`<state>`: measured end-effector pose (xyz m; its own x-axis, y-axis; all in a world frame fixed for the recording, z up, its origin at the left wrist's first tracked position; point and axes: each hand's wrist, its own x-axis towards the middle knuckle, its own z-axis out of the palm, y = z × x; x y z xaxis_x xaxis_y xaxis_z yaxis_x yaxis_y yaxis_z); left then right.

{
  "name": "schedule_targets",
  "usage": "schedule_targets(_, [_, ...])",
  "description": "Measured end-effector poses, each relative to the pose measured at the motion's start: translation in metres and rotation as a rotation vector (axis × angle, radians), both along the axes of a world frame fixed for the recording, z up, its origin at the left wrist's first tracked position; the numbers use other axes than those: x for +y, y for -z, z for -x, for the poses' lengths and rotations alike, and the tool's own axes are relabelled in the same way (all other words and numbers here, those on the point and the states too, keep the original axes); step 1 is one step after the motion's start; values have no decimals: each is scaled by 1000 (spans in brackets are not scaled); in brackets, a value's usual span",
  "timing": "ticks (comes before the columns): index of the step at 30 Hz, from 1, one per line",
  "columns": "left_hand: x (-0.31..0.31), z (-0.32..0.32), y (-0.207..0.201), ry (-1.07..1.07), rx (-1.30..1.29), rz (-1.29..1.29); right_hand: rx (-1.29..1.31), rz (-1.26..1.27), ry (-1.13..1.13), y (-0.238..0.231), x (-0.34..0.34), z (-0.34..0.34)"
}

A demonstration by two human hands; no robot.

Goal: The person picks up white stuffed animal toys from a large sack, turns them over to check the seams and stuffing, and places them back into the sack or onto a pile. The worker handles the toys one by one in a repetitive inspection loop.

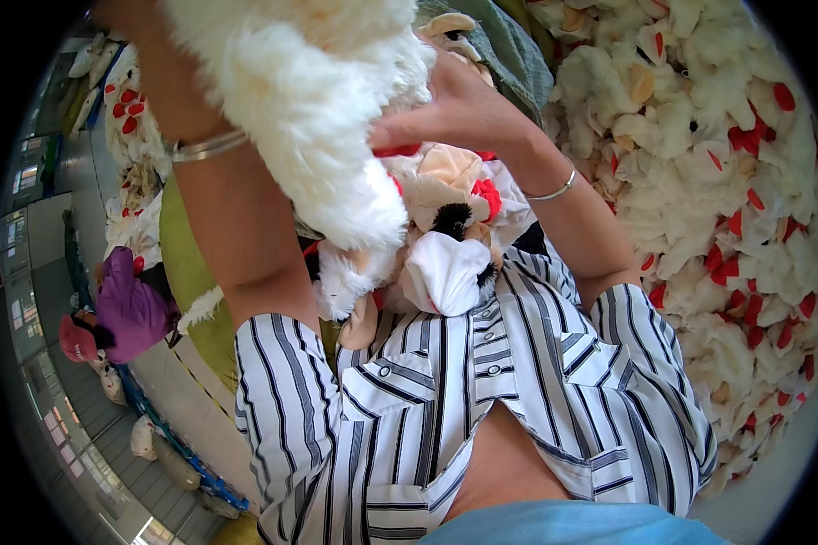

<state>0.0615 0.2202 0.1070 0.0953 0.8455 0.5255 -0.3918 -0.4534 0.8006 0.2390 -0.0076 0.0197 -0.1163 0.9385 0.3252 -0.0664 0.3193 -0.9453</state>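
A cream-white furry plush skin (309, 100), limp and long-haired, hangs in front of me at the top of the head view. My right hand (454, 104) grips its right side, thumb pressed across the fur and the other fingers partly hidden. My left hand (150, 32) is raised at the skin's left edge; its fingers are out of sight. Beneath the skin, on my lap, lies a bunch of plush pieces: a white cloth piece (445, 272), a beige piece (450, 168), black tufts (452, 219) and red bits (487, 197).
A large heap of white plush skins with red parts (718, 227) fills the right side. Grey-green sacking (500, 54) lies beyond my right hand, and a yellow-green sack (186, 263) stands at my left. Farther left, a person in purple (132, 291) bends near more plush piles.
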Motion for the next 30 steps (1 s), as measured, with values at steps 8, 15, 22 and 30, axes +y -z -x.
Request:
schedule_targets(8, [44,-12,122,281,354,363,217,513,302,70,8,-50])
schedule_targets(15, [-83,23,150,384,1035,116,70,708,353,113,-36,-86])
schedule_targets(22, [-90,58,143,162,1004,161,85,611,431,129,-60,-103])
schedule_targets(30, [-87,91,148,-66,882,204,-460,813,141,135,-88,-145])
